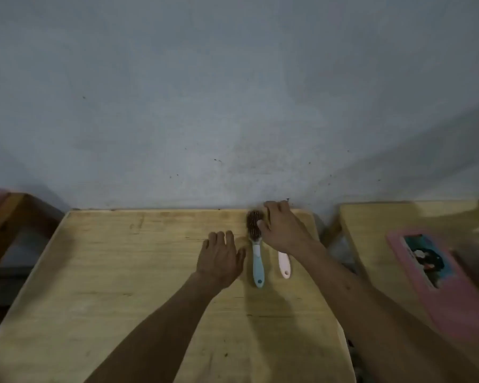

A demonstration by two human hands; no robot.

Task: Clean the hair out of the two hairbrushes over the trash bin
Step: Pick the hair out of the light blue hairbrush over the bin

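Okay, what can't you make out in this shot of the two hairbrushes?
Head view:
- Pink hairbrush: head hidden under the right hand.
- Right hand's grip: fingers blurred.
- Blue hairbrush: hair amount too small and blurred.
- Trash bin: not visible.

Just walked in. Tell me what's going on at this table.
A person is reaching for two hairbrushes lying side by side on a wooden table. The right hand covers the head of the pink brush. The left hand rests open beside the blue brush, whose bristles are clogged with hair. No trash bin is in view.
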